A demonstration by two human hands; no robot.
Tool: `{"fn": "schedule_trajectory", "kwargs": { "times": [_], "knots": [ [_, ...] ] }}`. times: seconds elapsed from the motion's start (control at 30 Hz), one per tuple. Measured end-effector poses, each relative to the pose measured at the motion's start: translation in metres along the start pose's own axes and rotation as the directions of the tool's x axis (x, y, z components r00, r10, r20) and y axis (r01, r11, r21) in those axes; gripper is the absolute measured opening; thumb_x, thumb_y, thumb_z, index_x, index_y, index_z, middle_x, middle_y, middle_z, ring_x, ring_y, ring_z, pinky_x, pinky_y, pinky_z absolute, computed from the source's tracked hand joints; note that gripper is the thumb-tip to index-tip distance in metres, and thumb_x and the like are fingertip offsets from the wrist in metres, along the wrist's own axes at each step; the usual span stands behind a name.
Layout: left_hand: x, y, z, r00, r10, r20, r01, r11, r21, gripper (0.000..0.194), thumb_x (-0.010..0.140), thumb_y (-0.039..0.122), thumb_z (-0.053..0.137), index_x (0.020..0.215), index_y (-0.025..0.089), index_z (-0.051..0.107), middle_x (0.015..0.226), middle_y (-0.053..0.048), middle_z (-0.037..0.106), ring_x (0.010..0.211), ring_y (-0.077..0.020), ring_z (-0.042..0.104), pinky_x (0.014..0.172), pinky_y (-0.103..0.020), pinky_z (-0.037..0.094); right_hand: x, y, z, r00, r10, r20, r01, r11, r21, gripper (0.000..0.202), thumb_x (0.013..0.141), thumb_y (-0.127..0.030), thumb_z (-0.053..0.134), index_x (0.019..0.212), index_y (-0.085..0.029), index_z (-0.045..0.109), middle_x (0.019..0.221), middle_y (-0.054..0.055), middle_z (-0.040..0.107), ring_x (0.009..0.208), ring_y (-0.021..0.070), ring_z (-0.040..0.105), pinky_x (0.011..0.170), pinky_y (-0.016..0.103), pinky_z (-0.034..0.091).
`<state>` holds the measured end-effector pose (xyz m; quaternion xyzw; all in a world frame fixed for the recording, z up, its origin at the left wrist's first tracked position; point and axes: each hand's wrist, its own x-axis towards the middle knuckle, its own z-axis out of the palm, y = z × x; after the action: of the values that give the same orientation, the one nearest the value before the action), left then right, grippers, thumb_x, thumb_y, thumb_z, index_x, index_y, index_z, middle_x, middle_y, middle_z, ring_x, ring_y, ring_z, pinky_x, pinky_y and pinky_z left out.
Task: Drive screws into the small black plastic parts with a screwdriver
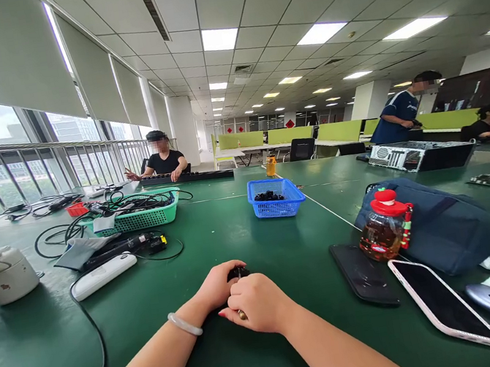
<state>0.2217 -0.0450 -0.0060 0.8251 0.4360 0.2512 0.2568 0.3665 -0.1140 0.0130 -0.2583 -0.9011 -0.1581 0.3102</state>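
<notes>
On the green table [197, 352], near its front, my two hands are together. My left hand [220, 283] is closed around a small dark object [239, 272], whose upper part shows between finger and thumb. My right hand [260, 302] is closed just to the right, pressed up against the same object, with a small brass-coloured round end [242, 315] showing under its fingers. What the rest of that tool-like item looks like is hidden in the fist. Beyond my hands stands a blue basket [278, 206] with small black pieces [269, 196] inside.
A green basket of cables [139, 219], a white power bank-like bar [104, 276] and a jug [1, 275] are left. Right are a dark phone [364, 274], white-edged phone [444, 301], red-lidded jar [383, 227] and blue bag [447, 226]. People are farther back.
</notes>
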Motion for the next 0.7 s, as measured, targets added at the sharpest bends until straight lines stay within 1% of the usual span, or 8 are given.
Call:
{"fn": "schedule_trajectory", "kwargs": {
  "times": [0.17,0.37,0.53,0.7],
  "knots": [
    [-0.0002,0.0031,-0.0003,1.0,0.012,-0.002,-0.012,1.0,0.025,0.039,0.076,0.019,0.048,0.111,0.022,0.065,0.112,-0.003,0.069,0.102,-0.0195,0.061,0.095,-0.032,0.045,-0.0005,0.0001,0.0024,1.0,-0.026,-0.001,0.026,0.999,-0.036,0.04,0.09,-0.033,0.053,0.054,-0.02,0.062,0.053,0.001,0.058,0.051,0.0131,0.05,0.049,0.028,0.033],
    [-0.0001,0.0064,-0.0009,1.0,-0.006,0.004,0.005,0.999,0.039,0.038,0.076,0.019,0.048,0.109,0.022,0.066,0.11,-0.003,0.069,0.1,-0.0198,0.062,0.093,-0.031,0.046,-0.0016,0.0041,0.0031,1.0,-0.006,-0.029,0.006,1.0,-0.006,0.042,0.093,-0.032,0.049,0.054,-0.02,0.059,0.054,0.0,0.057,0.051,0.012,0.05,0.05,0.027,0.033],
    [0.0007,0.0039,-0.0002,1.0,0.012,0.009,-0.012,0.999,0.05,0.04,0.074,0.018,0.048,0.11,0.021,0.065,0.11,-0.003,0.069,0.1,-0.0204,0.063,0.093,-0.031,0.046,-0.0032,0.0067,0.0042,0.999,0.008,-0.043,-0.008,1.0,0.013,0.043,0.094,-0.032,0.046,0.054,-0.02,0.058,0.054,0.0,0.056,0.05,0.0117,0.049,0.049,0.027,0.031],
    [0.0009,0.0026,0.0001,1.0,0.004,0.012,-0.005,0.999,0.043,0.042,0.072,0.016,0.048,0.11,0.022,0.065,0.112,-0.003,0.069,0.102,-0.0203,0.062,0.093,-0.031,0.045,-0.0037,0.0084,0.0016,0.998,0.018,-0.064,-0.016,0.999,0.034,0.046,0.095,-0.032,0.044,0.052,-0.019,0.054,0.054,0.0,0.055,0.049,0.011,0.046,0.049,0.026,0.029]
  ]
}}
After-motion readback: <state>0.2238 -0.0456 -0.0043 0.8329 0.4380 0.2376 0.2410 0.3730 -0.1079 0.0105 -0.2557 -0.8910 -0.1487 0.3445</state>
